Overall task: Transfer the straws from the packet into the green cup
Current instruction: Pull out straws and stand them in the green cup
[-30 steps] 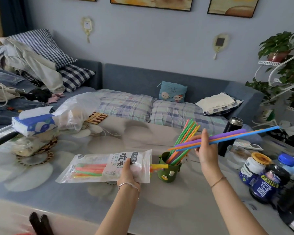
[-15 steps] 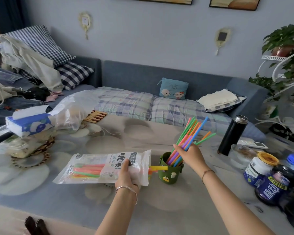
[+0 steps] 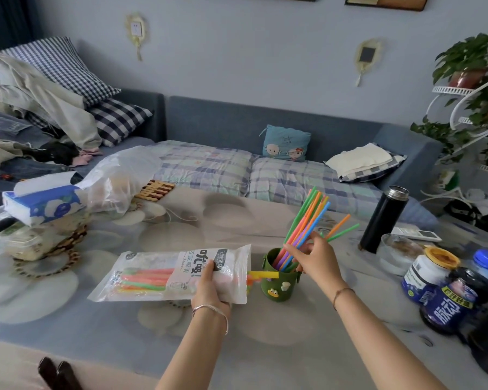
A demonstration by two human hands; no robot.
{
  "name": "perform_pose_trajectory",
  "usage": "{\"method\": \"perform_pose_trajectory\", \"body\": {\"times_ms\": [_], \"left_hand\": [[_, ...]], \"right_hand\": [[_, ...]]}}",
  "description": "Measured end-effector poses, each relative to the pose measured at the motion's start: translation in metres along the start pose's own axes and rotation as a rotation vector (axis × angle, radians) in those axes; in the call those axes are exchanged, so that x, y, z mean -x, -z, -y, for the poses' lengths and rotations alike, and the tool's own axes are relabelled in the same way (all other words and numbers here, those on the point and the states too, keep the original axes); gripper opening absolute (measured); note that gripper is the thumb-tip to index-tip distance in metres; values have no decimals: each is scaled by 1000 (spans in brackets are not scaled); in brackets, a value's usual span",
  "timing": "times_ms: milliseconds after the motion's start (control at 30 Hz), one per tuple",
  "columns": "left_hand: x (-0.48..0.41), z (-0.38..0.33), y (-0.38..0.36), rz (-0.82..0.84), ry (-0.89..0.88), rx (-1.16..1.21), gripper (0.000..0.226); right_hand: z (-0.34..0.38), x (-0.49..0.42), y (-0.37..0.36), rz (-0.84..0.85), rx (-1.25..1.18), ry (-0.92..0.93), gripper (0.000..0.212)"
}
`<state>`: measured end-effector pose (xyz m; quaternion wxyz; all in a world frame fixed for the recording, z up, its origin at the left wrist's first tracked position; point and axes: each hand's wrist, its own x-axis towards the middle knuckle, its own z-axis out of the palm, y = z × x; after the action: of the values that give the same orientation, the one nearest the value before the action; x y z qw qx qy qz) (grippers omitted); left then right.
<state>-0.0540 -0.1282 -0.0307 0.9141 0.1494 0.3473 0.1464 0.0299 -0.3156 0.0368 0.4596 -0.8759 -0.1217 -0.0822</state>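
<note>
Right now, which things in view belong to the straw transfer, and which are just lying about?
Job: straw packet, gripped by the left hand; green cup; straws, held by the right hand.
Lying about: tissue pack; plastic bag; black flask; white jar.

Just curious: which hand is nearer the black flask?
Right. The right hand, holding straws at the green cup, is left of the black flask; the left hand grips the packet, farther left.

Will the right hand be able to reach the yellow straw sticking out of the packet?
Probably yes. The yellow straw pokes out beside the green cup, near the right hand, uncovered, but that hand holds straws.
</note>
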Motion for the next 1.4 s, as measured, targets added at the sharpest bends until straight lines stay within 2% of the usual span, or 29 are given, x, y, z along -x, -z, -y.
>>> {"method": "perform_pose_trajectory", "body": {"times_ms": [100, 167, 233, 367, 500, 600, 733, 900, 1000, 1100, 1267, 1400], "left_hand": [[7, -1, -2, 2, -5, 5, 86], [12, -2, -2, 20, 0, 10, 85], [15, -2, -4, 26, -8, 6, 77], [26, 0, -8, 31, -26, 15, 77], [46, 0, -11, -29, -67, -18, 93], [52, -2, -11, -29, -85, -29, 82], [55, -14, -10, 12, -81, 13, 67], [56, -26, -8, 56, -74, 72, 60], [65, -20, -12, 41, -78, 59, 54], [73, -13, -15, 27, -88, 12, 61], [70, -24, -11, 59, -86, 55, 56], [63, -35, -6, 37, -109, 67, 60]], "right_hand": [[4, 11, 7, -117, -64, -9, 38], [10, 23, 9, -140, -95, -22, 32], [14, 38, 5, -99, -166, -61, 33], [35, 68, -8, 48, -443, -250, 39], [60, 95, -22, 136, -579, -183, 25], [70, 106, -29, 100, -636, -129, 11], [72, 107, -20, 53, -709, -122, 9], [71, 98, 2, -137, -897, -173, 12], [77, 100, -6, -4, -886, -236, 18], [85, 106, -19, 93, -771, -250, 24], [90, 97, -5, -64, -780, -167, 43], [87, 90, 13, -170, -833, -141, 45]]}}
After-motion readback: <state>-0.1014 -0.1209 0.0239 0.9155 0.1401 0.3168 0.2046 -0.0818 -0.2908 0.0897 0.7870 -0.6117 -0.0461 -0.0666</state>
